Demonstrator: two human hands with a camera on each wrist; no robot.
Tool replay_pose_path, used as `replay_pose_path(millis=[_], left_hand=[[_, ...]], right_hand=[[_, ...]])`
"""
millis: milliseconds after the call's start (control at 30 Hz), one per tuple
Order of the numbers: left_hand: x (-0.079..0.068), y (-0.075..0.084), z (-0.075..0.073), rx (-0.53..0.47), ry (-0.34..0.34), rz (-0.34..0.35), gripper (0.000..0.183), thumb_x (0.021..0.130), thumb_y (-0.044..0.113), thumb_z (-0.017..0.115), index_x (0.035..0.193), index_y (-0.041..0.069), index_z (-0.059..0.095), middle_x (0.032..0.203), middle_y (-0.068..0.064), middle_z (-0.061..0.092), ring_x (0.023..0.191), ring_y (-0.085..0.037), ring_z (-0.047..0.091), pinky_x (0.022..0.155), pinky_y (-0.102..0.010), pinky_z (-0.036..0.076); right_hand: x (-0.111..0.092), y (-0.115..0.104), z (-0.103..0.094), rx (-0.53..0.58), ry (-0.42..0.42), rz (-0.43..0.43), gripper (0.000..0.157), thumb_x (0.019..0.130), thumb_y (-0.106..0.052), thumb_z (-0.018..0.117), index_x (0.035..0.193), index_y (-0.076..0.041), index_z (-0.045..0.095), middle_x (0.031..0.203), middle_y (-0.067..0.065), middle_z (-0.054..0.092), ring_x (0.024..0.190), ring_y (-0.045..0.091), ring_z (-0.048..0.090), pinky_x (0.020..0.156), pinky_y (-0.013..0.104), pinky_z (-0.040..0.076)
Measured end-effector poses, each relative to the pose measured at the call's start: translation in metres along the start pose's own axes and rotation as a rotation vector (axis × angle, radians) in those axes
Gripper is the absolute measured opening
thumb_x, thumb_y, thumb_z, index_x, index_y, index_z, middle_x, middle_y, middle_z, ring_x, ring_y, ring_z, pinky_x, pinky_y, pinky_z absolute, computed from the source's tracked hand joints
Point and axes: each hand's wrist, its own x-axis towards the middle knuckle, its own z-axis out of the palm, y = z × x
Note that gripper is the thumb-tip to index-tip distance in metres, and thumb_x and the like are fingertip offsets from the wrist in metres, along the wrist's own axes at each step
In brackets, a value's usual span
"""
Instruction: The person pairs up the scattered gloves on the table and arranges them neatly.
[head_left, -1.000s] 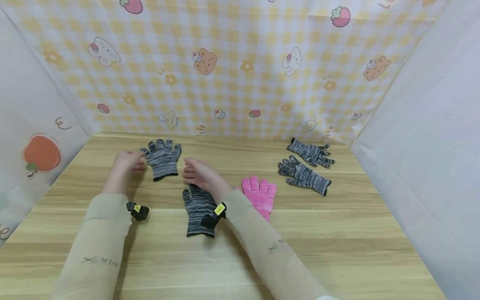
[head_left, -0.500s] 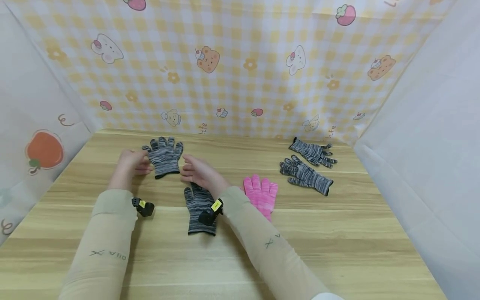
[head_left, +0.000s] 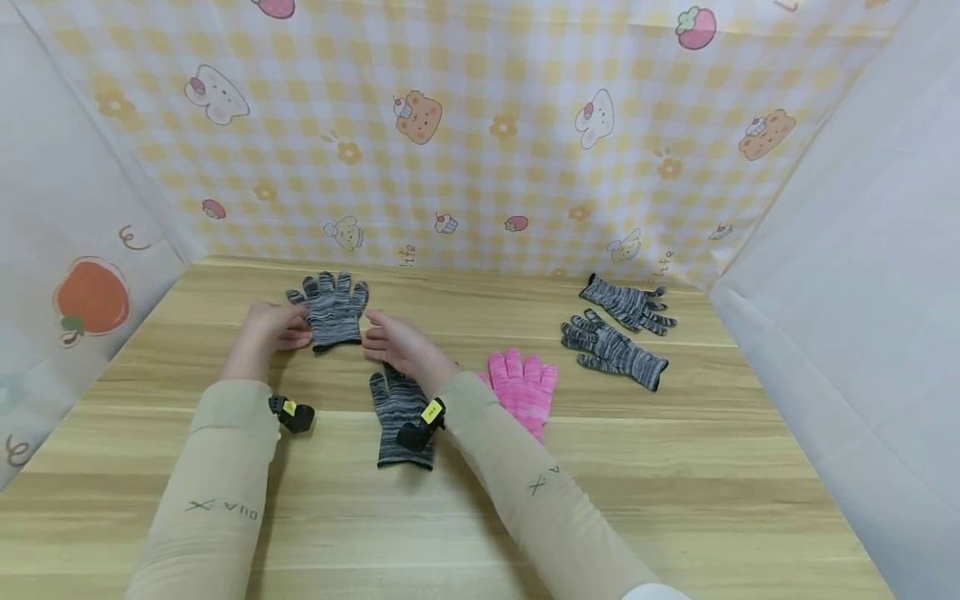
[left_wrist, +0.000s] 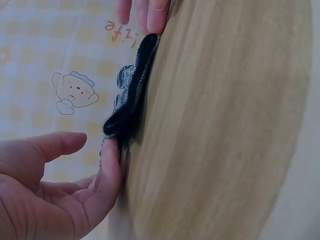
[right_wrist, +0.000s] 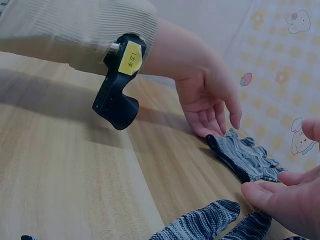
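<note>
A grey-black striped knit glove (head_left: 332, 312) lies at the back left of the table, fingers pointing to the backdrop. My left hand (head_left: 276, 327) is at its left edge. In the left wrist view, a fingertip of that left hand (left_wrist: 55, 200) touches the glove's dark cuff (left_wrist: 131, 102), the thumb standing apart. My right hand (head_left: 405, 346) has its fingertips right at the glove's opposite edge, fingers relaxed. Beneath the right wrist lies a second striped glove (head_left: 397, 417), partly hidden. A pink glove (head_left: 522, 387) is partly covered by the right forearm.
Two more striped gloves (head_left: 615, 352) (head_left: 628, 303) lie side by side at the back right of the wooden table (head_left: 712, 467). A yellow checked cloth (head_left: 480, 183) hangs behind, with white side sheets (head_left: 862, 292). Each wrist carries a small black camera (head_left: 296, 414).
My left hand has moved slightly right, closer in against the striped glove. The right hand keeps almost the same place. The head view has shifted a little.
</note>
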Motion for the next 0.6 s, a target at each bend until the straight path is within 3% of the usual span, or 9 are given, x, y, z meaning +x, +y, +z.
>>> replay_pose_path(millis=[167, 400, 600], left_hand=[[0.0051, -0.0026, -0.0015, -0.007, -0.049, 0.015, 0.055, 0.096, 0.009, 0.053, 0.142, -0.012, 0.029, 0.075, 0.001, 0.058, 0.063, -0.009, 0.061, 0.069, -0.024, 0.056], [0.0056, -0.006, -0.0047, -0.031, -0.076, 0.033, 0.026, 0.097, 0.009, 0.053, 0.12, -0.003, 0.047, 0.073, 0.004, 0.058, 0.063, -0.006, 0.058, 0.064, -0.021, 0.055], [0.0017, -0.005, -0.0059, -0.056, -0.118, 0.082, 0.042, 0.097, 0.008, 0.05, 0.134, -0.009, 0.038, 0.074, 0.005, 0.056, 0.064, -0.005, 0.057, 0.064, -0.018, 0.053]], right_hand=[[-0.0008, -0.0002, 0.0021, 0.005, 0.013, 0.003, 0.054, 0.101, -0.024, 0.048, 0.147, -0.001, 0.031, 0.142, 0.029, 0.038, 0.128, 0.038, 0.043, 0.102, 0.041, 0.041], [0.0003, 0.0013, 0.0047, 0.031, 0.021, -0.004, 0.052, 0.102, -0.022, 0.048, 0.145, 0.002, 0.034, 0.139, 0.03, 0.042, 0.126, 0.039, 0.045, 0.101, 0.042, 0.041], [-0.0014, 0.0018, 0.0081, 0.044, 0.009, -0.004, 0.05, 0.102, -0.02, 0.047, 0.145, 0.002, 0.035, 0.139, 0.031, 0.04, 0.128, 0.039, 0.043, 0.103, 0.041, 0.039]])
